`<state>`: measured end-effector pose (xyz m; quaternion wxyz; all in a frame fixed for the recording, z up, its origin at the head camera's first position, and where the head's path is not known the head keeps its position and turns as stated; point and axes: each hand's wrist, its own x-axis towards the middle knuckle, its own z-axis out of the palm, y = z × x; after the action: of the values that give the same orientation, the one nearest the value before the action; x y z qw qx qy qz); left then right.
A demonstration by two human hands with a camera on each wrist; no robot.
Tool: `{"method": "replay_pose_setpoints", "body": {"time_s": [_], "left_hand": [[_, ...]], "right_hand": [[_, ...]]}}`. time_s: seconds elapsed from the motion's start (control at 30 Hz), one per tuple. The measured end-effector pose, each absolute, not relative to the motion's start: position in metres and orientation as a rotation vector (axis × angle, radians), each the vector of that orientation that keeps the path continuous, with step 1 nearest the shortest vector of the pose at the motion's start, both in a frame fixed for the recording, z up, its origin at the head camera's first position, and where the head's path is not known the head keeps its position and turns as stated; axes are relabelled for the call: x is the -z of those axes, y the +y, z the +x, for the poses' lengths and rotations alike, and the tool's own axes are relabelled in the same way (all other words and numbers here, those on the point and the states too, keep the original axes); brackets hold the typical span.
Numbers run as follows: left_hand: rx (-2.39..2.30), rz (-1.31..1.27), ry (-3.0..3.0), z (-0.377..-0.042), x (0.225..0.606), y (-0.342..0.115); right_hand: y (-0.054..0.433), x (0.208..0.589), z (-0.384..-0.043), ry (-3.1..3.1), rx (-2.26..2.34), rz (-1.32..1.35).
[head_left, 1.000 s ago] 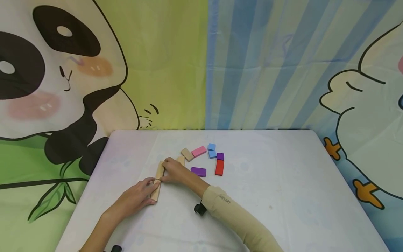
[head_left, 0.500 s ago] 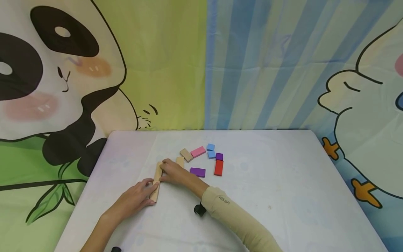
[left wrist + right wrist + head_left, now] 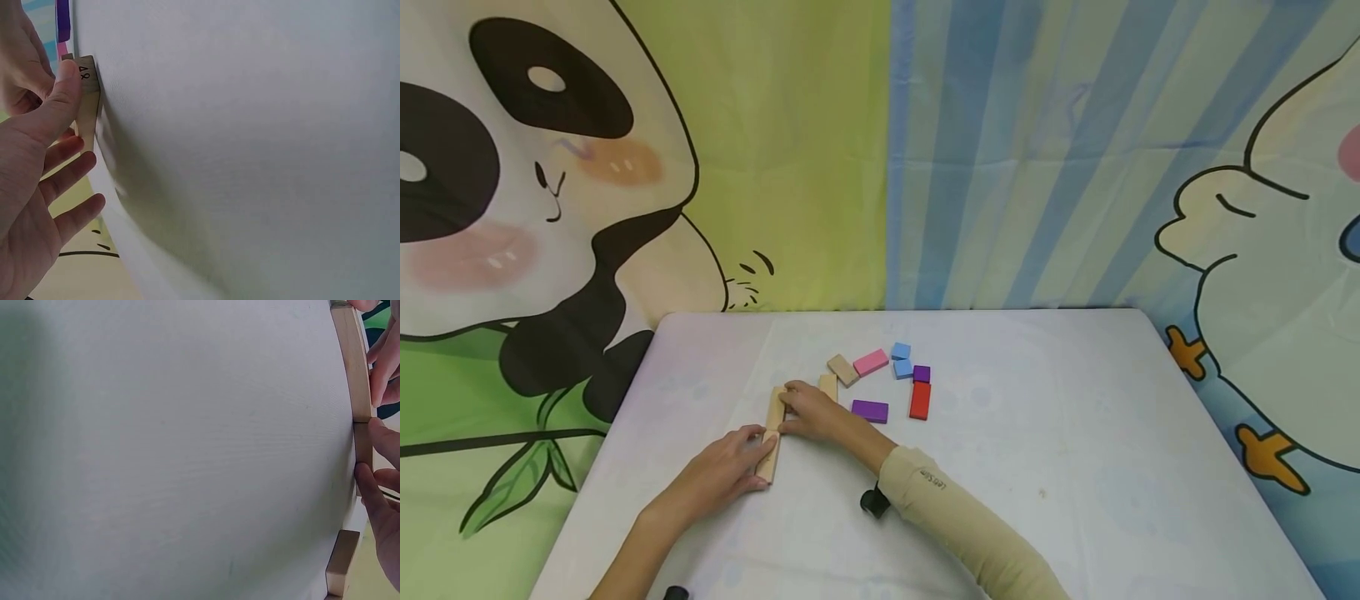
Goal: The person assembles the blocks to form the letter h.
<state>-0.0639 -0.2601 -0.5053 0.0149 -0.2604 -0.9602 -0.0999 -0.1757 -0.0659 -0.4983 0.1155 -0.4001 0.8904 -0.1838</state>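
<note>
Two plain wooden blocks lie flat on the table, end to end in one line. My left hand (image 3: pixel 718 471) holds the near wooden block (image 3: pixel 768 467) along its left side, thumb at the near end. In the left wrist view the thumb lies on that block's dark end (image 3: pixel 90 75), which bears printed marks, while other fingers spread apart. The right hand (image 3: pixel 812 412) grips the far wooden block (image 3: pixel 776 408) from its right side, fingertips near both ends. The right wrist view shows the near block (image 3: pixel 354 369) meeting the far block (image 3: pixel 362 445) at a seam.
Right of the far block lies another wooden block (image 3: pixel 828 386). Beyond it, a darker wooden block (image 3: pixel 842 370), pink block (image 3: pixel 871 362), two blue blocks (image 3: pixel 902 368), small purple block (image 3: pixel 921 373) and red block (image 3: pixel 920 400) form an arc. A long purple block (image 3: pixel 869 411) lies inside.
The head view has shifted slightly. Both hands keep their hold, and the blocks show no clear movement on the table.
</note>
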Motion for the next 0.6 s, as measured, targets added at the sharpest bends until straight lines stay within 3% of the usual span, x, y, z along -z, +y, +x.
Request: {"method": "replay_pose_setpoints", "body": {"time_s": [0.6], "left_hand": [[0.167,-0.819,-2.996,-0.0714,0.4987,-0.2528]], "right_hand": [[-0.0694,0.4965,-0.1827,2.613,0.508,-1.244]]}}
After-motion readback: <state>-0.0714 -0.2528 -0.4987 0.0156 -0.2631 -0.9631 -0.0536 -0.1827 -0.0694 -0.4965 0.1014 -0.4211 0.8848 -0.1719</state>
